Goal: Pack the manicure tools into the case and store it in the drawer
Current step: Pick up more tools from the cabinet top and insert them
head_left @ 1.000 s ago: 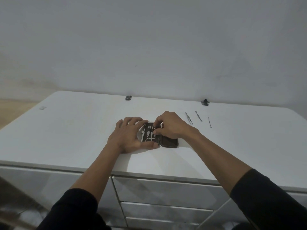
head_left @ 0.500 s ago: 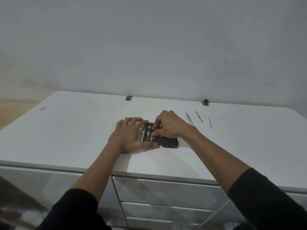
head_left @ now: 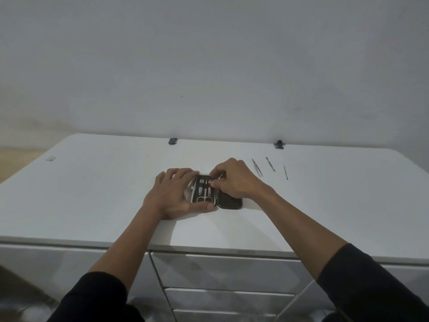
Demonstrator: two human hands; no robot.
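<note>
The left hand (head_left: pixel 173 194) lay flat, steadying the light, stiff open case (head_left: pixel 217 194); the right hand (head_left: pixel 234 180) pinched a small, likely slippery tool (head_left: pixel 214 181) over it.

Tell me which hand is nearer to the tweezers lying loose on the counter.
Right. The right hand works at the open case's top edge, just left of the tweezers without touching them. The left hand holds the case's far left side, farther away.
</note>
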